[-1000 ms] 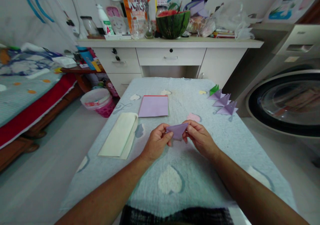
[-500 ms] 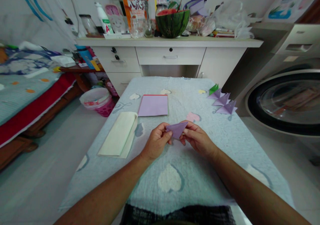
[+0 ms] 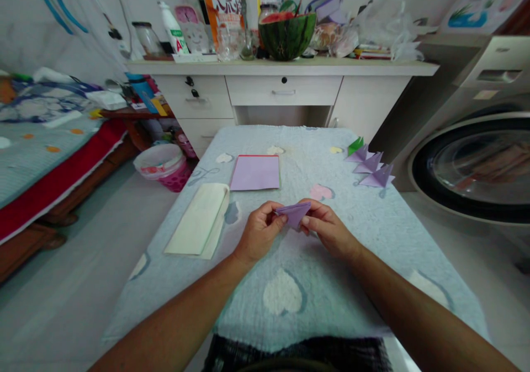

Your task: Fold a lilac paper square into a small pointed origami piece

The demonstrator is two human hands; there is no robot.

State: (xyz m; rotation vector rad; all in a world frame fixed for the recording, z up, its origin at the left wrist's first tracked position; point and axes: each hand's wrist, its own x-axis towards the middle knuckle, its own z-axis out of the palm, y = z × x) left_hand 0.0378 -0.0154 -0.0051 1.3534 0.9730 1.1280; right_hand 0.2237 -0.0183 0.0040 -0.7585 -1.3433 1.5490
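A small folded purple paper piece (image 3: 295,214) is held just above the light blue towel-covered table (image 3: 372,239). My left hand (image 3: 260,232) pinches its left end with curled fingers. My right hand (image 3: 329,227) grips its right side, fingers closed round it. Both hands sit near the table's middle.
A stack of purple paper sheets (image 3: 255,172) lies beyond my hands, a cream folded sheet (image 3: 201,219) to the left. Three folded purple pieces (image 3: 371,168) and a green one (image 3: 355,145) sit at the right edge. A desk (image 3: 285,88) with a watermelon stands behind; a washing machine (image 3: 472,162) is right.
The purple piece looks flatter and lower between my fingers; my hands have shifted only slightly.
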